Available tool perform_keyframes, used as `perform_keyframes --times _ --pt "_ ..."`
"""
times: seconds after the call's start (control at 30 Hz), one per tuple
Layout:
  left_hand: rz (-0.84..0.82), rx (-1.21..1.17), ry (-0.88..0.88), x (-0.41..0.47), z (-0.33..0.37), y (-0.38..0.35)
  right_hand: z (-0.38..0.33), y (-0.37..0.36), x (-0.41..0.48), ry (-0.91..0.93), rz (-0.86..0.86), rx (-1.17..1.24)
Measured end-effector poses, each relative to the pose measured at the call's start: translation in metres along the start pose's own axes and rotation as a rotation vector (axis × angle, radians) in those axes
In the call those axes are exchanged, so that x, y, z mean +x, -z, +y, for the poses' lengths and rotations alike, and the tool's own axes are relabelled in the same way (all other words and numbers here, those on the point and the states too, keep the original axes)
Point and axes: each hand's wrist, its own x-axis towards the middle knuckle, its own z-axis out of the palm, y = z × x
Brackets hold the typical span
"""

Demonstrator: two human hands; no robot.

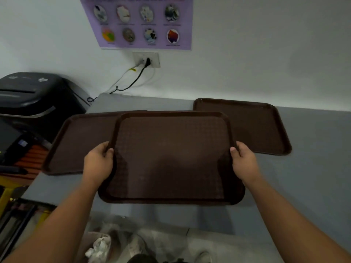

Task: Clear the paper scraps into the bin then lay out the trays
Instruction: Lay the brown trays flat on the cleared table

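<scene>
Held tray (171,158): dark brown, rectangular with rounded corners, textured floor, raised rim. It sits in the middle of the view, roughly level, long side across, over the near part of the grey table (307,168). Cannot tell whether its underside touches the tabletop; a shadow falls just below its near edge.

Left hand (98,160): grips the tray's left rim, thumb on top of the rim, fingers curled underneath and hidden.
Right hand (244,160): grips the right rim the same way, thumb on top, fingers hidden below. Both forearms are bare.

Left tray (81,145): same type, lies flat on the table, its left end jutting past the table's left edge. The held tray covers its right part.
Right tray (252,126): same type, flat on the table near the wall. The held tray overlaps its near left corner.
A thin brown edge shows just behind the held tray's far rim, between these two; unclear what it belongs to.

Bin (121,230): below the near table edge, pale liner, blurred. Crumpled white paper scraps (98,248) lie inside it.

Surroundings: black paper shredder (34,93) left of the table. On the white wall, a socket plate (146,59) with a black cable (131,82) plugged in and trailing down. Above it, a purple poster (140,21) with round pictures; text unreadable.
</scene>
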Motion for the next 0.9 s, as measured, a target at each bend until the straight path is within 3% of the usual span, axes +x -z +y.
perform_keyframes --times 0.27,0.47,0.57,0.9 --pt "0.123 -0.098 0.158 0.061 -0.068 0.071 -0.066 -0.114 0.02 -0.004 -0.065 -0.012" --pt "0.052 -0.258 0.252 0.107 -0.112 0.111 -0.093 -0.193 0.031 -0.12 -0.022 0.038" --pt "0.045 -0.224 0.246 0.129 -0.136 0.121 -0.105 -0.223 0.035 -0.125 0.044 -0.048" --pt "0.01 -0.007 0.19 0.181 -0.2 0.119 -0.12 -0.289 0.037 -0.112 -0.039 -0.255"
